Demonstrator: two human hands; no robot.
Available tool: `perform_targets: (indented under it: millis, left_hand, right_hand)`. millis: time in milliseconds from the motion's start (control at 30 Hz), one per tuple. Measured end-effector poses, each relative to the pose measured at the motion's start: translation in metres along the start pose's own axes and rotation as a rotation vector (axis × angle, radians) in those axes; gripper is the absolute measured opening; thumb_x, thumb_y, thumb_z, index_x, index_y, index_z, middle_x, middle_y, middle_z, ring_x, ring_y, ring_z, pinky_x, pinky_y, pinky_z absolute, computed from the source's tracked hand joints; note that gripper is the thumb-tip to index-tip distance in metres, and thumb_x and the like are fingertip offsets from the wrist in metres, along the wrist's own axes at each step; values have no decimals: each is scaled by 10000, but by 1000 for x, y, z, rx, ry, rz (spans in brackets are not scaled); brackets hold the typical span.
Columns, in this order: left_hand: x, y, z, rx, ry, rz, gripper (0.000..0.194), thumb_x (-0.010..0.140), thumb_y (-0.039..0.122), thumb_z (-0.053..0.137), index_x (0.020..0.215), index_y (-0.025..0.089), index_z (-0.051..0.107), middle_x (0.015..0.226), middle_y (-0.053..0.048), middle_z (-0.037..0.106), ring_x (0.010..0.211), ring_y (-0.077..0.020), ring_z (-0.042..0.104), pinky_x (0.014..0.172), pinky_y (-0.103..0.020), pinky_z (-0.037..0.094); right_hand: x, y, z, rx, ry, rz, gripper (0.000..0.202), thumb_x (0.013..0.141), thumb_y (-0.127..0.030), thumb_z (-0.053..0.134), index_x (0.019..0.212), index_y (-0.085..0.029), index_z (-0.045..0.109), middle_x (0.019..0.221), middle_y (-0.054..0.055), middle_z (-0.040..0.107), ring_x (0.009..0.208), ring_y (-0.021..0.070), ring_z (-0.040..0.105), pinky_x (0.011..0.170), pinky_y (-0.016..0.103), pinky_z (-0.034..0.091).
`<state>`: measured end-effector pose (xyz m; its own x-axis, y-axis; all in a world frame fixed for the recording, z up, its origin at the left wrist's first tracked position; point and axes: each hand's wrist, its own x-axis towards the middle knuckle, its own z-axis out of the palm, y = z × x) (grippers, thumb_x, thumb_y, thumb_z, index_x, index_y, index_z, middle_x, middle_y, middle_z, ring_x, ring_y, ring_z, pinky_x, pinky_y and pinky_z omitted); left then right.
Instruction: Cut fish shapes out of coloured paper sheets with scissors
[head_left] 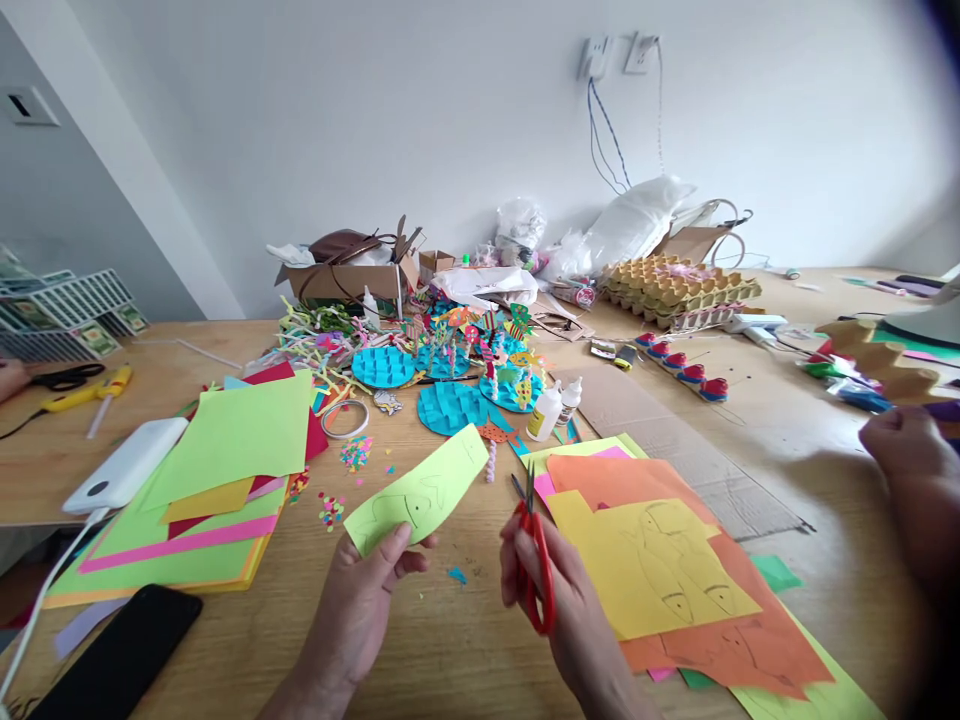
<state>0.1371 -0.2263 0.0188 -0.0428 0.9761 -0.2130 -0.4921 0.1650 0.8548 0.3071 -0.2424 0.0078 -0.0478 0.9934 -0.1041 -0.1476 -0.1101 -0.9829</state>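
Note:
Between thumb and fingers, my left hand (pixel 367 590) pinches a strip of light green paper (pixel 420 495) with a fish drawn on it in pencil. My right hand (pixel 551 580) grips red-handled scissors (pixel 538 570), their dark blades pointing up and slightly parted. The blades are apart from the green strip, to its right. Beside my right hand lies yellow paper (pixel 600 560) with pencilled fish, on top of orange paper (pixel 750 655) that also bears drawing. Small blue scraps (pixel 457 575) lie on the table between my hands.
Stacked coloured paper (pixel 187 560), a phone (pixel 120 655) and a white power bank (pixel 124 465) are at left. Blue paper discs (pixel 457 407) with paper fish, glue bottles (pixel 544 412) and egg trays (pixel 675 290) stand farther back. Another person's hand (pixel 907 450) is at right.

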Motion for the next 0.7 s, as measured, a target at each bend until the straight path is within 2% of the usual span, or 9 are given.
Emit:
perform_targets:
  millis: [100,200,367,567,700]
  left_hand:
    - [2,6,3,-25,13,55,243,650,186,714,890,174,673,826,-41,714,714,-204,672,557,-255,540]
    - [4,9,9,-53,3,78,264,657,181,708,919,186,675,849,-47,721,755,-230,680,585,-278,554]
    - [4,8,14,-86,-54,91,245,687,179,682,932,194,679,877,-55,726,833,-245,672,678,-312,558]
    - [1,6,11,-116,-76,61,308,699,182,671,1006,193,652,904,-62,719,819,-240,674,687,-314,559]
    - [0,3,11,-154,-68,47,295,694,173,676,985,210,655,889,-41,721,793,-221,674,679,-312,565]
  right_hand:
    - [-14,2,1,-175,-129,29,363,852,-498,394,708,-174,473,452,-53,428,434,95,396,444,207,304]
    - [-22,3,11,-286,-243,77,383,828,-512,392,646,-181,459,464,-54,387,442,100,397,436,204,307]
    - [-20,-2,24,-299,-275,112,333,808,-440,410,590,-189,433,476,-59,338,435,94,376,419,195,311]
    - [-14,-8,28,-224,-283,153,274,797,-389,395,624,-182,448,421,-61,400,384,84,396,404,180,322]
    - [-12,-9,29,-164,-293,168,282,790,-401,404,625,-177,453,411,-67,396,369,77,389,389,171,305]
